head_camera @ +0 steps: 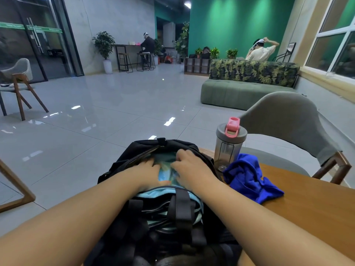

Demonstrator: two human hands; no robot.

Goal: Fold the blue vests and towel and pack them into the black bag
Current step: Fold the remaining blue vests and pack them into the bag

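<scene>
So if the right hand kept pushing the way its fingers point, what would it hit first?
Probably the light blue cloth under the right hand, already inside the bag; beyond it likely the bag's far wall, though depth is unclear.

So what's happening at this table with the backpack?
A person is packing an open black backpack. The left hand and right hand both press light blue folded cloth down inside it. A crumpled bright blue vest lies unpacked on the wooden table, beside a clear shaker bottle with pink cap.

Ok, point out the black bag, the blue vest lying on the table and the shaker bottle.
black bag (134, 150): head view, far left rim beside the opening.
blue vest (249, 177): head view, middle of the crumpled cloth.
shaker bottle (227, 150): head view, clear body below the grey lid.
</scene>
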